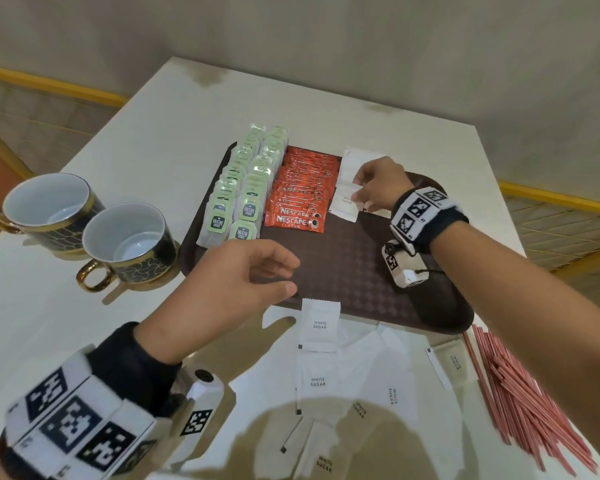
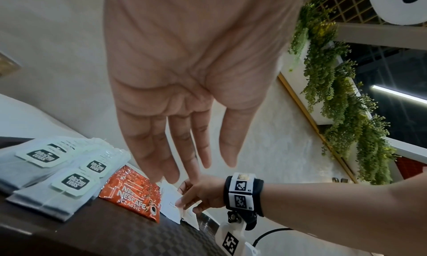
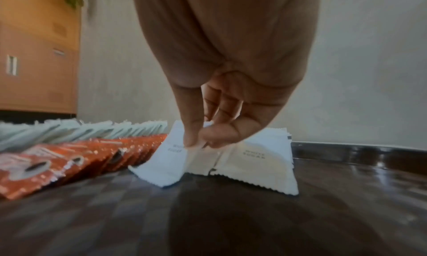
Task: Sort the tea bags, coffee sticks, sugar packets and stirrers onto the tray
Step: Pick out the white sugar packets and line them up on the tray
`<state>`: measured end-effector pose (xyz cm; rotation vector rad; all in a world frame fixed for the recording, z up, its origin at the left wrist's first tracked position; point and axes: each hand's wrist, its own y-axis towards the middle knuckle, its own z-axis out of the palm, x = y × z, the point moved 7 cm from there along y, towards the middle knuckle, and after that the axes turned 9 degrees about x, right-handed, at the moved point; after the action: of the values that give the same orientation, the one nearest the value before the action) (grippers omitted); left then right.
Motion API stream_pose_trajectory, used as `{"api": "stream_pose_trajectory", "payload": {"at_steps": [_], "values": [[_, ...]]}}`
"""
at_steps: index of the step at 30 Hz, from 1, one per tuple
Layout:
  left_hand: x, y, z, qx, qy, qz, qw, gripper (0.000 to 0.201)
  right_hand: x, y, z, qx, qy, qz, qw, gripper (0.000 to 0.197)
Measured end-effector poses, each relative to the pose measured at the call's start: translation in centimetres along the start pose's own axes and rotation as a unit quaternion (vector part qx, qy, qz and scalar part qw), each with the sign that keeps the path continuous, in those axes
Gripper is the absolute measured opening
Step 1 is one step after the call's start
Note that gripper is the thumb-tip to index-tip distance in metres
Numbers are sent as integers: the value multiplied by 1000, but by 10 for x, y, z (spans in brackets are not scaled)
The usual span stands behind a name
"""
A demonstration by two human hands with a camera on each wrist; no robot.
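- The sugar step is in hand, as I judge it: the right hand (image 1: 378, 183) is over the far right part of the tray (image 1: 361, 271), thumb and forefinger pinching the top edge of a sugar packet (image 3: 166, 161) whose lower edge rests on the tray floor, just beside the coffee sticks.
- The left hand (image 1: 243, 271) hovers above the tray's near edge, fingers loose and nearly straight in the left wrist view — it holds nothing.
- On the tray, from its left side: two rows of tea bags (image 1: 239, 188) overlapping like shingles, then a row of red coffee sticks (image 1: 302, 192) touching them, then the short row of white sugar packets (image 1: 352, 174) with the held one at its front.
- The near half of the tray is bare brown surface.
- Off the tray, by its near edge, loose sugar packets (image 1: 317, 323) lie scattered on the white table (image 1: 153, 133); one touches the tray's rim.
- The red stirrers (image 1: 520, 396) lie in a heap off the tray's near right corner — none is on the tray yet.
- Two cups (image 1: 94, 230) stand off the tray's left side, both empty inside.
- Next move, by my reading: lay the pinched packet flat against its row, let go, then fetch another from the scattered ones; the thin paper calls for a light pinch at an edge.
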<state>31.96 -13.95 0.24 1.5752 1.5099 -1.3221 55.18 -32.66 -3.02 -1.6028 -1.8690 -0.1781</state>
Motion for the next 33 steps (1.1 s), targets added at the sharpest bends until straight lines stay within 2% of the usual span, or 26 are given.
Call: {"api": "stream_pose_trajectory", "payload": {"at_steps": [5,7,9,11,12,14,16,18,21,23,25,28,31,33], "values": [[1,-4,-5,-7,18,-4,1000,22,0,11,-4,-37,-93,0,995,22],[-3,-3,-3,-4,24,-1,1000,21,3,10,-3,-37,-124,-1,992,29],[-11,-1,0,1,40,9,999,20,6,2,-5,-43,-121,1,992,44],[-20,2,6,13,67,20,997,19,10,-19,-14,-72,-76,-12,994,59],[-24,3,10,26,83,25,996,18,11,-37,-22,-97,-51,-21,994,60],[-30,4,24,71,130,38,988,19,7,-86,-35,-141,-21,-41,989,44],[-32,3,45,137,232,53,962,25,-11,-144,-38,-140,-12,-33,990,20],[-26,0,71,204,355,64,910,37,-36,-198,-24,-89,-14,5,996,5],[-10,-3,106,281,463,68,838,60,-68,-254,18,-10,-65,58,996,7],[0,-6,121,304,497,63,811,74,-78,-270,48,32,-169,58,983,11],[8,-9,131,327,525,51,785,84,-83,-274,67,39,-241,46,969,16],[13,-16,134,315,555,54,768,85,-78,-274,78,15,-235,41,971,14],[21,-26,128,304,542,60,781,79,-60,-281,97,-18,-216,1,976,20],[28,-35,120,317,526,52,788,74,-50,-287,110,-5,-198,-29,980,18]]}}
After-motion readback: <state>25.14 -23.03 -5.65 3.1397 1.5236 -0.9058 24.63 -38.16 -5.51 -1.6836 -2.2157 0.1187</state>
